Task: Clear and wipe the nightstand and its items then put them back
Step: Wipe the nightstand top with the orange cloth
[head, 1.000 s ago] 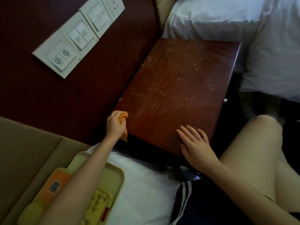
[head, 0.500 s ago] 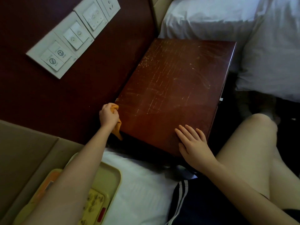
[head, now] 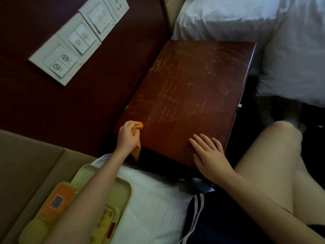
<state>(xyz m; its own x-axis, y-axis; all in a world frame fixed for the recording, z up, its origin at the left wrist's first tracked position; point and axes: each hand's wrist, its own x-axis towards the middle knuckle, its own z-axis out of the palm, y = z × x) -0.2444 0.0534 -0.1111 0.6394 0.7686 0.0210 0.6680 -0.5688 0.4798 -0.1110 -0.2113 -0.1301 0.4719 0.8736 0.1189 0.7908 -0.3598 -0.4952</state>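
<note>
At the lower left, a pale yellow plastic tray [head: 123,189] is sitting on white bedding with small items in it. The left hand [head: 127,136] is gripping a bunched orange cloth [head: 136,150], fingers curled round it, at the near left corner of the scratched dark red-brown wooden nightstand top [head: 190,95]. The right hand [head: 209,155] is lying flat there, fingers straight, holding nothing. Spreading the cloth wider and wiping in overlapping strokes rightward would probably clean better.

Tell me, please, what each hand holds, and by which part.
The left hand grips the cloth by its bunched top, tail hanging; the right hand lies flat on the nightstand, holding nothing.
</note>
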